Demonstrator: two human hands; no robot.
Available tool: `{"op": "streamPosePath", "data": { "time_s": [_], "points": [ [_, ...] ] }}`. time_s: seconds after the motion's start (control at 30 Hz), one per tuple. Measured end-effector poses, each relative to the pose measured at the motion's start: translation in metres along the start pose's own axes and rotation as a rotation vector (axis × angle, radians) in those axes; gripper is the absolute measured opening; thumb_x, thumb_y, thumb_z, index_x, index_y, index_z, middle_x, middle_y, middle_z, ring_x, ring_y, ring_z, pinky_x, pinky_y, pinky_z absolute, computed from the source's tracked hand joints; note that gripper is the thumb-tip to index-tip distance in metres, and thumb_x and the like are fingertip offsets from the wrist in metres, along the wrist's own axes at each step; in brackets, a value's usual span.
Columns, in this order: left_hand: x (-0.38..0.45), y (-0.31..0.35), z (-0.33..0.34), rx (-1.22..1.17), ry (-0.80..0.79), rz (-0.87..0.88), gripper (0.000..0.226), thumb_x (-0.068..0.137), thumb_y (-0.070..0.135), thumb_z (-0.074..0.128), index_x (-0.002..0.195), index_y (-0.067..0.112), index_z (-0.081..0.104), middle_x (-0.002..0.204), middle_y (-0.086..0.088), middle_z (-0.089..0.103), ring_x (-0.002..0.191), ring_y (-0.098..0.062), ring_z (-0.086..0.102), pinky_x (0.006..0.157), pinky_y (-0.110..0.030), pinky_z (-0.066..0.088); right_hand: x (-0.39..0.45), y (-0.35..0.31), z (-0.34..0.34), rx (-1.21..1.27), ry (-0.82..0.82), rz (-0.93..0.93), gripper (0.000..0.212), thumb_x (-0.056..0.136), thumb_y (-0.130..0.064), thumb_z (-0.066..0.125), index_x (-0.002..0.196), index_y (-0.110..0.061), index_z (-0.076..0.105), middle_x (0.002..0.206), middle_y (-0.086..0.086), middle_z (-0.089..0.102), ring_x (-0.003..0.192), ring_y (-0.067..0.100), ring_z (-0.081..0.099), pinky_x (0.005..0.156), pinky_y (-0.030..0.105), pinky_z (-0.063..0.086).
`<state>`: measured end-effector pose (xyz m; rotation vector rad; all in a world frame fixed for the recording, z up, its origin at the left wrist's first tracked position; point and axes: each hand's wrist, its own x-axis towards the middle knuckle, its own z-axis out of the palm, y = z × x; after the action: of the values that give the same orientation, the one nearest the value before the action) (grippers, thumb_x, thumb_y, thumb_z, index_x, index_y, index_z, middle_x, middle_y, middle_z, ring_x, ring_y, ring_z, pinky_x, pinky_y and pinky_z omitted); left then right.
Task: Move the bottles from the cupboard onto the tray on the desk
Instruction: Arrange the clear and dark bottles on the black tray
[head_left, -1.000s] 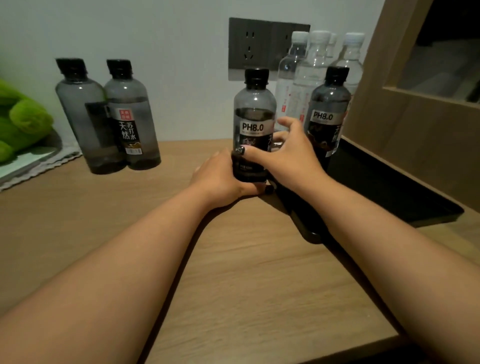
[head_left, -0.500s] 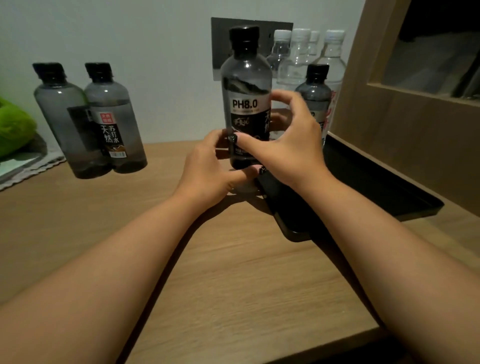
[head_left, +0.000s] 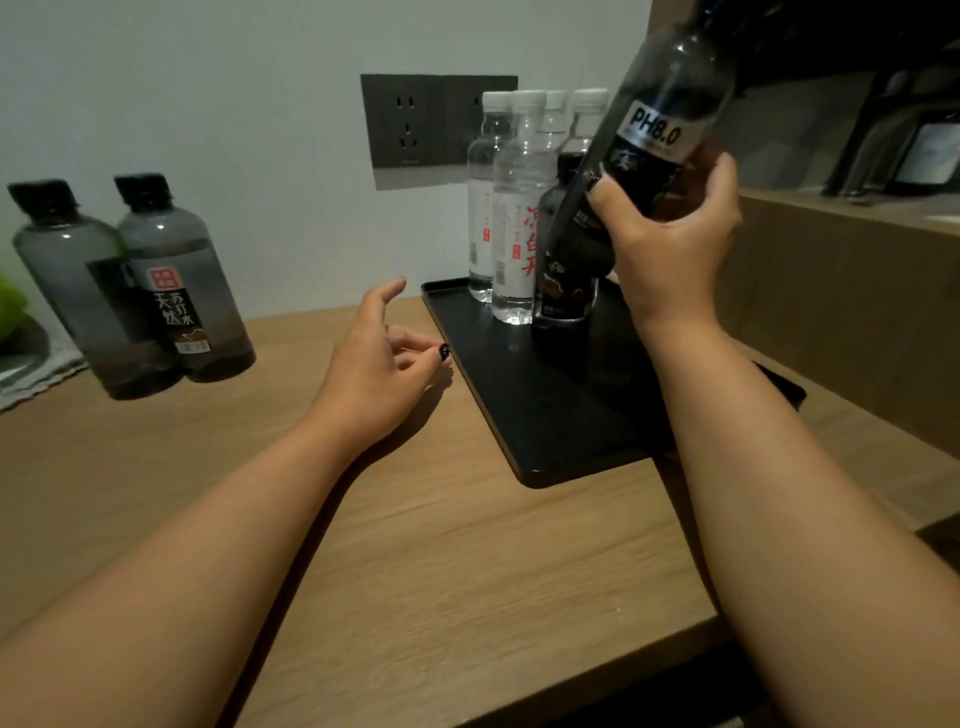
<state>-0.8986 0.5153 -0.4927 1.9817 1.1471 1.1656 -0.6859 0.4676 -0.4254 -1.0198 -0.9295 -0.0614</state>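
My right hand (head_left: 670, 244) grips a dark PH8.0 bottle (head_left: 657, 119) by its lower half and holds it tilted in the air, above the black tray (head_left: 530, 415). On the tray's far end stand several clear white-capped water bottles (head_left: 514, 208) and one more dark bottle (head_left: 569, 260), partly hidden behind the lifted one. My left hand (head_left: 384, 364) hovers over the desk just left of the tray, fingers loosely spread, holding nothing.
Two large grey bottles (head_left: 130, 280) with black caps stand at the back left of the wooden desk (head_left: 415, 571). A green soft thing (head_left: 10, 306) lies at the far left edge. A wall socket (head_left: 415, 124) sits behind the tray; a wooden cupboard (head_left: 841, 291) rises on the right.
The right hand has lifted the PH8.0 bottle up and to the right, tilting it. The left hand let go of it and dropped back beside the tray.
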Motion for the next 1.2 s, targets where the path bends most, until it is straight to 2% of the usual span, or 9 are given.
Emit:
{"op": "streamPosePath", "data": {
  "time_s": [0.17,0.23,0.33,0.4,0.47,0.67,0.87,1.03,1.2],
  "points": [
    [-0.007,0.007,0.002,0.144,-0.020,0.106,0.056,0.090,0.015,0.062,0.140,0.027,0.038,0.095,0.008,0.067,0.092,-0.005,0.065,0.083,-0.025,0.054,0.007,0.010,-0.025,0.097,0.110,0.082,0.044,0.076,-0.025,0.074,0.113,-0.015,0.054,0.103,-0.003,0.062,0.091,0.007,0.064,0.077,0.024,0.055],
    [-0.009,0.013,0.009,0.161,0.016,0.146,0.038,0.091,0.016,0.061,0.125,0.029,0.049,0.097,0.007,0.066,0.093,-0.006,0.064,0.083,-0.029,0.056,0.013,0.022,-0.039,0.029,0.111,0.180,0.048,0.078,-0.024,0.074,0.119,-0.014,0.052,0.108,-0.001,0.061,0.093,0.007,0.063,0.071,0.018,0.054],
    [-0.002,0.028,0.034,0.145,0.031,0.086,0.023,0.090,0.017,0.061,0.108,0.031,0.056,0.103,0.011,0.064,0.099,-0.005,0.061,0.087,-0.028,0.053,0.018,0.045,-0.047,-0.086,0.047,0.418,0.059,0.076,-0.027,0.077,0.127,-0.017,0.049,0.118,0.001,0.060,0.098,0.011,0.061,0.064,0.017,0.046],
    [0.008,0.039,0.061,0.180,0.004,0.012,0.029,0.086,0.022,0.066,0.114,0.026,0.058,0.115,0.007,0.061,0.108,-0.010,0.057,0.090,-0.027,0.048,0.019,0.056,-0.046,-0.188,0.028,0.497,0.064,0.073,-0.028,0.079,0.129,-0.019,0.049,0.118,-0.002,0.059,0.104,0.015,0.059,0.073,0.023,0.047],
    [0.022,0.051,0.086,0.192,0.017,-0.058,0.049,0.080,0.029,0.072,0.124,0.021,0.053,0.125,0.002,0.057,0.115,-0.015,0.055,0.094,-0.030,0.047,0.018,0.061,-0.045,-0.291,-0.026,0.467,0.064,0.073,-0.027,0.080,0.129,-0.021,0.048,0.115,-0.007,0.054,0.107,0.012,0.053,0.085,0.028,0.044],
    [0.052,0.071,0.104,0.045,0.184,-0.076,0.069,0.071,0.026,0.080,0.129,0.016,0.043,0.130,-0.002,0.049,0.115,-0.017,0.052,0.095,-0.032,0.047,0.010,0.070,-0.036,-0.373,-0.256,0.349,0.065,0.081,-0.024,0.074,0.136,-0.020,0.040,0.135,0.003,0.050,0.123,0.019,0.048,0.091,0.021,0.033],
    [0.048,0.055,0.119,0.046,0.132,-0.066,0.071,0.072,0.022,0.080,0.130,0.018,0.040,0.134,-0.001,0.047,0.115,-0.011,0.049,0.091,-0.022,0.038,0.008,0.082,-0.035,-0.630,-0.483,0.432,0.079,0.075,-0.032,0.075,0.140,-0.024,0.030,0.134,0.012,0.035,0.127,0.033,0.038,0.100,0.039,0.038],
    [0.054,0.048,0.118,0.048,0.087,-0.102,0.074,0.073,0.020,0.081,0.133,0.018,0.039,0.132,0.000,0.052,0.116,-0.013,0.053,0.092,-0.025,0.043,0.006,0.082,-0.034,-0.767,-0.546,0.392,0.084,0.079,-0.033,0.075,0.144,-0.013,0.026,0.144,0.013,0.031,0.136,0.030,0.032,0.105,0.039,0.038],
    [0.058,0.042,0.116,0.020,0.100,-0.154,0.066,0.071,0.026,0.083,0.125,0.014,0.047,0.115,0.006,0.056,0.103,-0.009,0.058,0.080,-0.016,0.045,-0.004,0.074,-0.027,-0.957,-0.620,0.267,0.085,0.085,-0.039,0.066,0.146,-0.003,0.018,0.149,0.015,0.030,0.138,0.030,0.028,0.109,0.041,0.032]
  ]
}}
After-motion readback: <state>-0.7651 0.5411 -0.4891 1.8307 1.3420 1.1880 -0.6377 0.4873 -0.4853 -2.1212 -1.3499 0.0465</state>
